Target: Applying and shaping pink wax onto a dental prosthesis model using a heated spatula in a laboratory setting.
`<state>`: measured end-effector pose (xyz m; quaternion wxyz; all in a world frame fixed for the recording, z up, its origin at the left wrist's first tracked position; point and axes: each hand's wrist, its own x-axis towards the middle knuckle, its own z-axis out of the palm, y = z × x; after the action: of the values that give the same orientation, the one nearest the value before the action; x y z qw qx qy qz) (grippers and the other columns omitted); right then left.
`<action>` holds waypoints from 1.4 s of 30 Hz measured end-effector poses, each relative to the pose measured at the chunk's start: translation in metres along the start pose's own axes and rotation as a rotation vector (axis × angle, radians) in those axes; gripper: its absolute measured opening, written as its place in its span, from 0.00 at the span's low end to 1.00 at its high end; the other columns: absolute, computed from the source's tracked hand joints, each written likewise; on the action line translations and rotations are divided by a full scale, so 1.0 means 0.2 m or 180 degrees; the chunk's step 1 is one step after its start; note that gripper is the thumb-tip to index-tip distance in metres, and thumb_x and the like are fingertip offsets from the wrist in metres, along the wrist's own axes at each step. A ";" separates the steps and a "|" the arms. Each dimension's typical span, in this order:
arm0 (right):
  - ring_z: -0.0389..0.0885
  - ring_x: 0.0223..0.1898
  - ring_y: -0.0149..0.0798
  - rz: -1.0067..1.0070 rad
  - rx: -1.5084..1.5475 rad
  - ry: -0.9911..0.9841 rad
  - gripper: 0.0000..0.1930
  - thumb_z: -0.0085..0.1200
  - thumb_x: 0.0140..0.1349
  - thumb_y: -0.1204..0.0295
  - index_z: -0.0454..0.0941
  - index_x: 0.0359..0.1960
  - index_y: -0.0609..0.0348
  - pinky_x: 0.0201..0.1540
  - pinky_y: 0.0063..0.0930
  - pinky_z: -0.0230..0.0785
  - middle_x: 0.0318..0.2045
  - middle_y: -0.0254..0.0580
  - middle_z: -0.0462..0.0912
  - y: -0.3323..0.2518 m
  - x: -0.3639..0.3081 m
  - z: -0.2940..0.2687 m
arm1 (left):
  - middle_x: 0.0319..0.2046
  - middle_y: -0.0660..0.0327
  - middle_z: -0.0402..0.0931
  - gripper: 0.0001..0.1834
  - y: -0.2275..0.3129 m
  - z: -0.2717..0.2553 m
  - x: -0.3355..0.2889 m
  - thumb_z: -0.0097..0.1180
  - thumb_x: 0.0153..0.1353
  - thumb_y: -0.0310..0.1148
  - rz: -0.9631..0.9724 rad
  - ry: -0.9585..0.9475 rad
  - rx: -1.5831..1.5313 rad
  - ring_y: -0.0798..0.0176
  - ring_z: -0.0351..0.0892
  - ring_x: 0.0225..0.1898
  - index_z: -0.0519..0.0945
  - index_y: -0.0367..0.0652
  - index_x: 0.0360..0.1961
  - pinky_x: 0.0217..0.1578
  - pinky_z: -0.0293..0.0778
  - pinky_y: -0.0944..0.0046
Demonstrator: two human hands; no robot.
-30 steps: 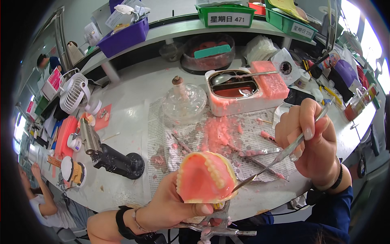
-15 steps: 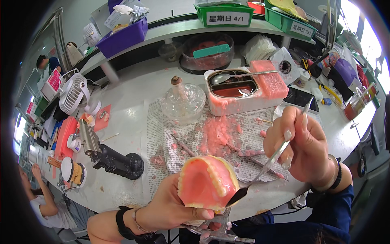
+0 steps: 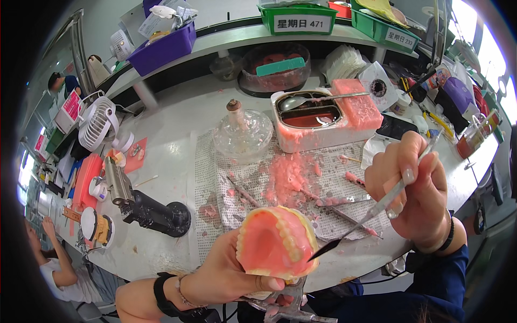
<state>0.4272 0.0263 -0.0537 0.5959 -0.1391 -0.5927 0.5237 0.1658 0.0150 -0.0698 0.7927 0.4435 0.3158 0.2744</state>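
Note:
My left hand [image 3: 223, 269] is wrapped round a pink wax denture with a row of cream teeth [image 3: 276, 242], its hollow side facing up. A metal dental articulator [image 3: 292, 299] juts out below the denture. Pinched between the fingers of my right hand [image 3: 413, 188] is a metal wax knife [image 3: 371, 214]. Its dark, narrow tip points down-left at the denture's right edge; whether it touches cannot be told. Under these lies newspaper with pink wax scraps [image 3: 291, 175] and several wax-smeared tools [image 3: 344, 218].
A wax pot [image 3: 301, 141] with a spoon across it stands beyond the newspaper, beside a glass spirit lamp [image 3: 243, 137]. Left of these are a black-handled torch [image 3: 156, 212], a white fan [image 3: 97, 124] and a mounted plaster model [image 3: 97, 226]. A phone [image 3: 396, 127] lies at right.
My right hand has moved a little up and right, turning the wax knife so its dark blade looks narrower. The left hand and the denture have hardly moved.

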 end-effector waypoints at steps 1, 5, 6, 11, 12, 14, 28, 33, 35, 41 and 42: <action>0.69 0.23 0.28 0.0003 0.0007 -0.0006 0.17 0.38 0.69 0.58 0.64 0.34 0.62 0.29 0.21 0.64 0.26 0.43 0.71 -0.01 0.00 0.01 | 0.38 0.53 0.79 0.50 0.00 -0.01 0.00 0.75 0.37 0.33 0.0001 0.0009 -0.0003 0.65 0.78 0.42 0.60 0.32 0.61 0.37 0.72 0.74; 0.67 0.21 0.28 0.0150 -0.0490 -0.0214 0.19 0.40 0.65 0.53 0.64 0.32 0.60 0.28 0.22 0.66 0.26 0.44 0.72 -0.06 0.00 0.06 | 0.50 0.50 0.72 0.49 0.00 -0.02 -0.02 0.75 0.38 0.34 -0.0147 -0.0054 -0.0070 0.63 0.78 0.44 0.59 0.34 0.61 0.41 0.74 0.70; 0.68 0.21 0.28 0.0042 -0.0628 -0.0226 0.19 0.41 0.65 0.53 0.65 0.31 0.59 0.28 0.22 0.65 0.26 0.44 0.72 -0.07 0.00 0.06 | 0.54 0.50 0.69 0.49 0.00 -0.01 -0.02 0.75 0.39 0.35 -0.0117 0.0025 -0.0162 0.61 0.78 0.45 0.59 0.35 0.60 0.42 0.74 0.69; 0.68 0.22 0.30 -0.0342 -0.0808 -0.0249 0.18 0.43 0.66 0.53 0.68 0.29 0.56 0.28 0.22 0.63 0.25 0.43 0.73 -0.09 -0.01 0.07 | 0.59 0.50 0.63 0.48 0.02 0.01 -0.02 0.75 0.40 0.36 -0.0176 0.0058 -0.0192 0.59 0.78 0.45 0.59 0.36 0.60 0.47 0.74 0.65; 0.68 0.22 0.30 -0.0585 -0.0888 -0.0390 0.18 0.43 0.66 0.54 0.68 0.29 0.56 0.28 0.23 0.63 0.24 0.43 0.73 -0.09 0.01 0.06 | 0.58 0.51 0.65 0.48 0.03 0.02 -0.03 0.75 0.40 0.36 -0.0244 0.0102 -0.0335 0.58 0.78 0.45 0.59 0.35 0.60 0.47 0.73 0.64; 0.68 0.22 0.30 -0.0868 -0.1029 -0.0505 0.17 0.42 0.67 0.56 0.68 0.31 0.57 0.28 0.23 0.63 0.25 0.41 0.73 -0.09 0.02 0.02 | 0.55 0.50 0.68 0.48 0.02 0.01 -0.02 0.74 0.40 0.37 -0.0255 0.0062 -0.0249 0.59 0.78 0.44 0.60 0.35 0.60 0.47 0.73 0.63; 0.67 0.26 0.32 0.1855 0.1045 0.0618 0.16 0.34 0.70 0.58 0.65 0.35 0.59 0.33 0.26 0.60 0.21 0.35 0.68 0.03 0.02 0.08 | 0.34 0.46 0.77 0.32 0.04 0.04 0.01 0.68 0.48 0.32 0.0187 -0.0401 -0.0239 0.61 0.80 0.30 0.64 0.34 0.50 0.25 0.76 0.69; 0.63 0.23 0.33 0.2069 0.1193 0.0712 0.15 0.32 0.71 0.59 0.64 0.34 0.57 0.31 0.26 0.58 0.19 0.34 0.66 0.01 0.02 0.09 | 0.40 0.41 0.75 0.30 0.03 0.02 0.02 0.67 0.49 0.31 -0.0217 -0.0844 -0.0557 0.58 0.80 0.29 0.65 0.34 0.51 0.25 0.77 0.68; 0.63 0.23 0.33 0.2160 0.0914 0.0246 0.15 0.33 0.71 0.59 0.64 0.34 0.56 0.32 0.26 0.57 0.18 0.34 0.66 0.01 0.00 0.09 | 0.41 0.42 0.75 0.30 0.06 0.02 0.01 0.66 0.50 0.31 -0.0479 -0.0847 -0.0524 0.53 0.80 0.35 0.66 0.34 0.51 0.31 0.77 0.64; 0.63 0.24 0.32 0.2085 0.1170 0.0586 0.14 0.35 0.70 0.60 0.65 0.34 0.57 0.31 0.25 0.56 0.19 0.34 0.67 0.02 0.01 0.09 | 0.48 0.49 0.73 0.31 0.01 0.00 0.01 0.64 0.53 0.32 -0.0346 -0.0989 -0.0366 0.40 0.72 0.52 0.65 0.35 0.55 0.53 0.68 0.49; 0.63 0.24 0.31 0.2075 0.1196 0.0559 0.14 0.36 0.70 0.59 0.65 0.35 0.57 0.31 0.25 0.56 0.20 0.34 0.67 0.02 0.01 0.09 | 0.49 0.52 0.72 0.31 0.01 0.00 0.01 0.63 0.54 0.32 -0.0327 -0.1095 -0.0343 0.38 0.69 0.55 0.64 0.36 0.57 0.57 0.64 0.46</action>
<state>0.4091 0.0218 -0.0515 0.4618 -0.2529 -0.3578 0.7712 0.1669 0.0172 -0.0683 0.8706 0.4240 0.1827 0.1702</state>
